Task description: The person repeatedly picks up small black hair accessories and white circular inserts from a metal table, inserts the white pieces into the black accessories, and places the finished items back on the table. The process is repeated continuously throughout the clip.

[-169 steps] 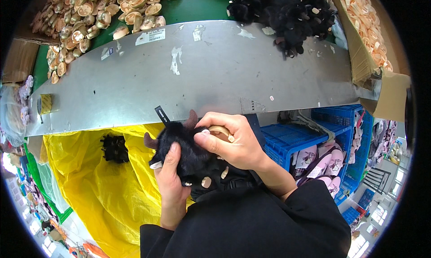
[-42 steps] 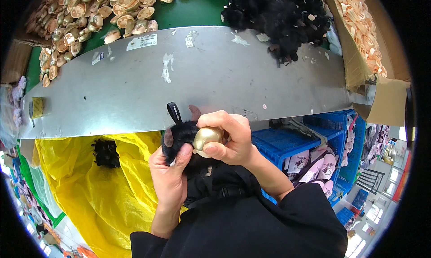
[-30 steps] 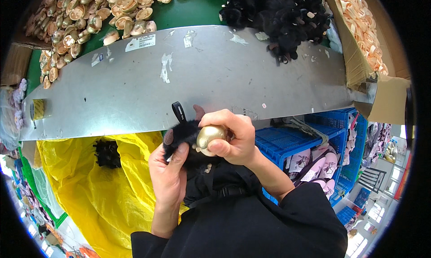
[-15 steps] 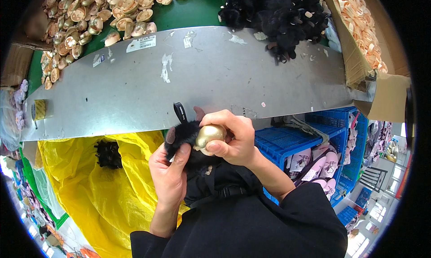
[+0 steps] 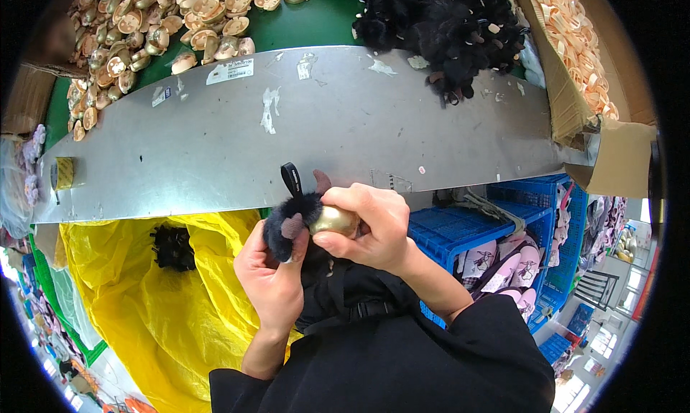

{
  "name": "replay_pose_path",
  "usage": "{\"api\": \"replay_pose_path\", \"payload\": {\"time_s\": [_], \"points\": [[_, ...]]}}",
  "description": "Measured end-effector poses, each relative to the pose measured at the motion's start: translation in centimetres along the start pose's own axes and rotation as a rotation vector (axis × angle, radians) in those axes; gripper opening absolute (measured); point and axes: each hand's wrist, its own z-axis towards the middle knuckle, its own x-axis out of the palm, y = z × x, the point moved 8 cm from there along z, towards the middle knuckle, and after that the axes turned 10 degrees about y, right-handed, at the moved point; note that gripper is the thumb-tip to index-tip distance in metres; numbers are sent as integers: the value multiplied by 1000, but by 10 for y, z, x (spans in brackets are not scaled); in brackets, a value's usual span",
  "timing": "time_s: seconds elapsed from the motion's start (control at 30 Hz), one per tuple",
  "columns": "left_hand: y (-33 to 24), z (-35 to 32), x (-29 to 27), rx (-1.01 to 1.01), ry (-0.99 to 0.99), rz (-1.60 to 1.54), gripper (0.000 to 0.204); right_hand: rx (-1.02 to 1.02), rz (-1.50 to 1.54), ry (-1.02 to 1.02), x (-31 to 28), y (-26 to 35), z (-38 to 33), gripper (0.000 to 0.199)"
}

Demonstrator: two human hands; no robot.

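Note:
My left hand (image 5: 273, 280) grips a black furry toy cover (image 5: 291, 219) with a black loop at its top. A shiny golden rounded shell (image 5: 335, 220) is pressed into the cover's side by my right hand (image 5: 370, 226), whose fingers curl over it. Both hands are held close to my body, just below the edge of the grey metal bench (image 5: 345, 132).
Tan plastic shells (image 5: 151, 28) lie heaped at the bench's far left, a pile of black furry covers (image 5: 445, 21) at the far right. A cardboard box (image 5: 582, 61) holds more tan pieces. A yellow bag (image 5: 144, 298) holds one black cover (image 5: 172, 246). Blue crates (image 5: 496, 226) stand right.
Several seconds ago both hands were kneading the black cover with no shell showing. Over the last second the golden shell stays pressed in the cover and the hands barely move.

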Motion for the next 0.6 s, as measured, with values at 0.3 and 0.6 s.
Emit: {"api": "replay_pose_path", "payload": {"time_s": [0.3, 0.6], "points": [[1, 3, 1, 54, -4, 157, 9, -13, -233, -150, -1, 8, 0, 36], [4, 13, 6, -70, 160, -162, 28, 11, -191, -133, 8, 12, 5, 20]]}}
